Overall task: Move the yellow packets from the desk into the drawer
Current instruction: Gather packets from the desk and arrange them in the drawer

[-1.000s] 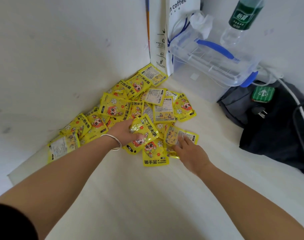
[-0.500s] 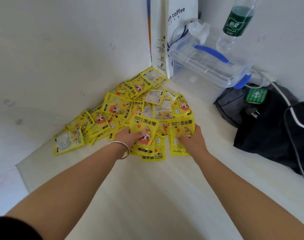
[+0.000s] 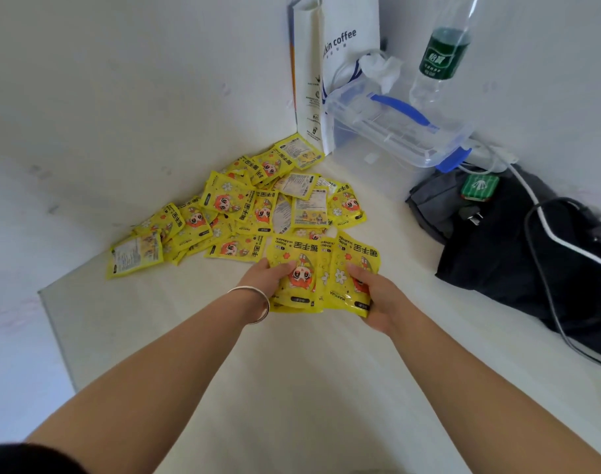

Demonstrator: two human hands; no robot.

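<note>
We've got a small bunch of yellow packets (image 3: 321, 265) held in both hands, just in front of the pile (image 3: 258, 206). Left hand (image 3: 266, 277) has thumb and fingers pinched on the bunch's left edge, right hand (image 3: 377, 295) is clamped on the right edge. The pile sits on the desk (image 3: 292, 371) in the corner by the wall, near a paper bag (image 3: 340, 63) and a clear box (image 3: 395, 131).

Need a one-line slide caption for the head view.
Left hand and right hand grip a few yellow packets; the loose pile lies behind them in the corner of the desk.
</note>
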